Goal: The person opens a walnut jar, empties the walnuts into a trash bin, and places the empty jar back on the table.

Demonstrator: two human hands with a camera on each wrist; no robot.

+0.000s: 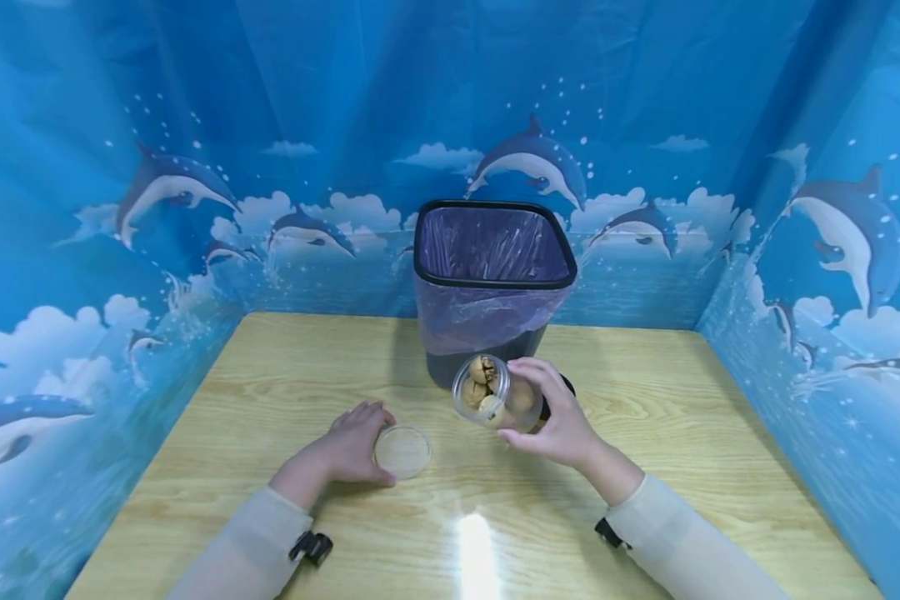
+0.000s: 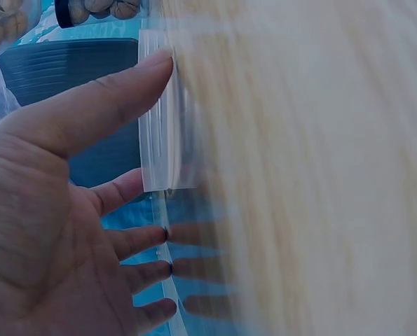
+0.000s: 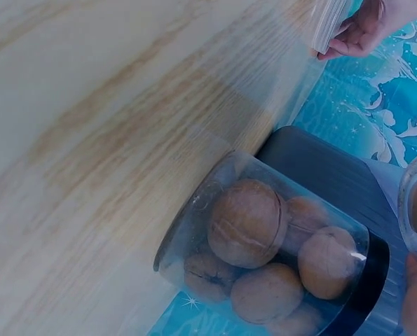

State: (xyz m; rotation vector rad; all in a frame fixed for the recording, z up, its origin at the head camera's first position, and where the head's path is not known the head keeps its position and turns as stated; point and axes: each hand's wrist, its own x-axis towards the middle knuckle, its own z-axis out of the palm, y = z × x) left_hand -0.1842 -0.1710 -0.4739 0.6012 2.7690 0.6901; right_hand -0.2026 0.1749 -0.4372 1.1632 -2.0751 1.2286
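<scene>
My left hand (image 1: 348, 446) lies flat on the wooden table (image 1: 270, 392), thumb and straight fingers touching the rim of a clear round lid (image 1: 402, 452). In the left wrist view the thumb tip of that hand (image 2: 54, 210) sits against the lid (image 2: 167, 126). My right hand (image 1: 562, 425) grips a clear open jar of walnuts (image 1: 489, 390), lifted and tilted, with its mouth facing left. A second walnut jar with a black lid (image 3: 264, 259) stands on the table behind that hand, mostly hidden in the head view (image 1: 546, 408).
A black bin with a purple liner (image 1: 495, 250) stands at the table's back middle, just behind the jars. Blue dolphin-print sheeting (image 1: 157, 208) walls the table on three sides.
</scene>
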